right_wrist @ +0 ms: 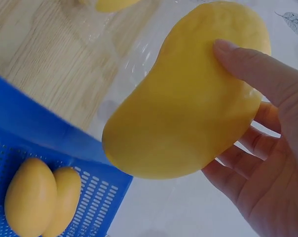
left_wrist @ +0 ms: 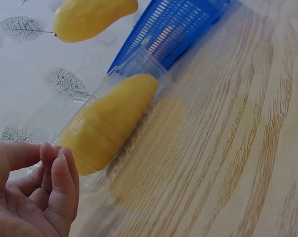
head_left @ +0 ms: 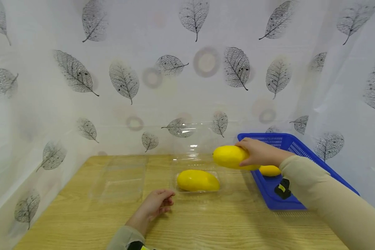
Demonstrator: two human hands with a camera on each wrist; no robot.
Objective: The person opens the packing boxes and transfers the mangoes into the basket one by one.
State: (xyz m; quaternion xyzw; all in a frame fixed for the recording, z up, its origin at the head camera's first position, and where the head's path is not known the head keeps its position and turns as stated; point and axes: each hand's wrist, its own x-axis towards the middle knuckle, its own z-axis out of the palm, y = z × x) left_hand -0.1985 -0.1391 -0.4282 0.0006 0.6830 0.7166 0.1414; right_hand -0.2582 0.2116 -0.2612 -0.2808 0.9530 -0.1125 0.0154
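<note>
My right hand (head_left: 257, 152) grips a yellow mango (right_wrist: 183, 98) in the air, thumb on one side and fingers beneath, at the left edge of the blue basket (head_left: 268, 199). A second mango (head_left: 197, 180) lies in a clear plastic box (left_wrist: 161, 74) on the table, left of the raised one. At the box's near left corner is my left hand (head_left: 156, 205). Its thumb and fingertips meet at the box's rim and appear to pinch it, as the left wrist view shows. The box's transparent lid stands raised behind.
More mangoes (right_wrist: 30, 197) lie in the blue basket. Another clear plastic box (head_left: 122, 180) sits on the wooden table (head_left: 187, 222) at the left. A leaf-patterned white sheet (head_left: 162, 100) hangs behind and along the sides.
</note>
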